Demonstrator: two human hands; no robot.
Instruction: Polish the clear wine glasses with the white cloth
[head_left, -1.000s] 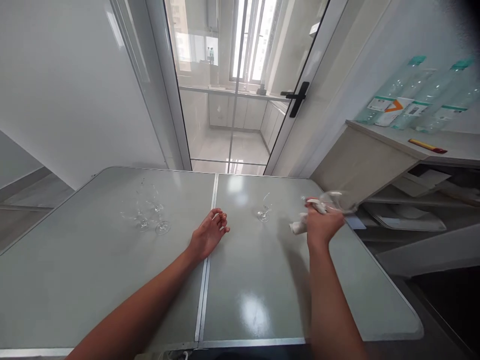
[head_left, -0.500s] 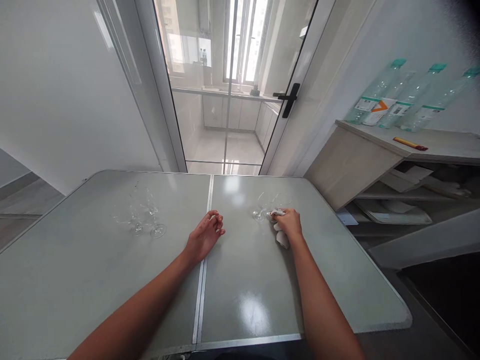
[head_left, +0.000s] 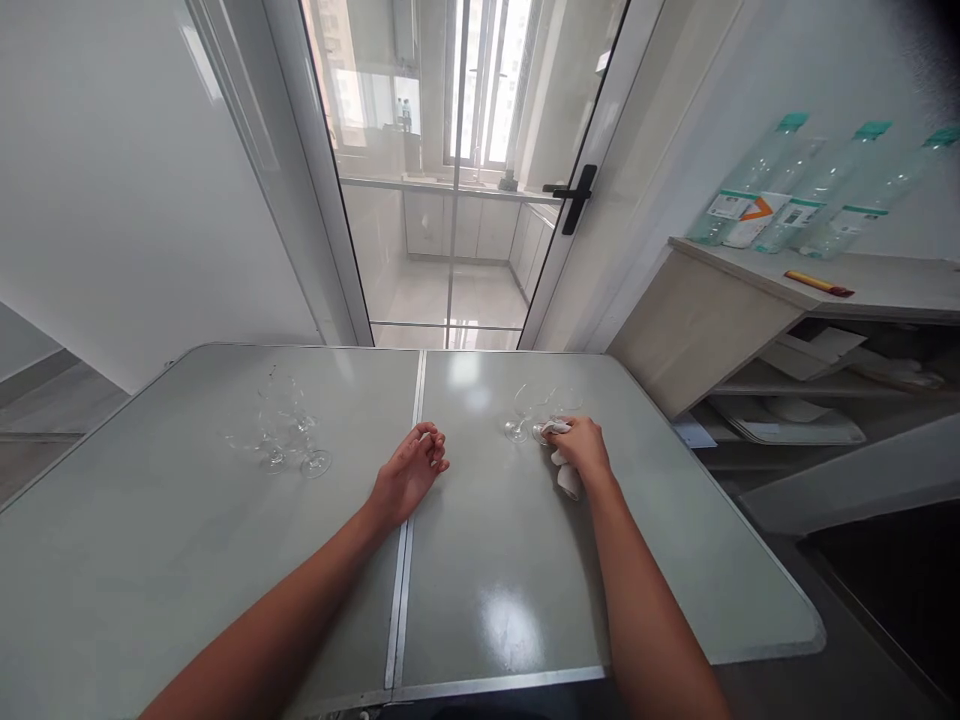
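Note:
My right hand (head_left: 581, 443) grips a crumpled white cloth (head_left: 568, 480), part of which hangs down to the table. The cloth meets the foot of a clear stemmed glass (head_left: 541, 432), partly hidden by my fingers. Just left of it stands another clear stemmed glass (head_left: 515, 431). My left hand (head_left: 411, 468) rests by the metal seam of the table, palm turned inward, fingers loosely curled and a little apart, with nothing in it. Farther left is a group of several clear stemmed glasses (head_left: 316, 463); their thin outlines overlap and are hard to separate.
The pale green table (head_left: 480, 560) has a metal strip (head_left: 405, 560) across its middle. Behind it is a glass door (head_left: 420, 230) with a black handle (head_left: 577, 200). At right, a wooden shelf unit (head_left: 712, 310) carries several plastic bottles (head_left: 795, 220) and a yellow-red packet (head_left: 817, 283).
The hanging part of the cloth has shifted slightly to the right, and my right hand has turned a little. My left hand stays about where it was.

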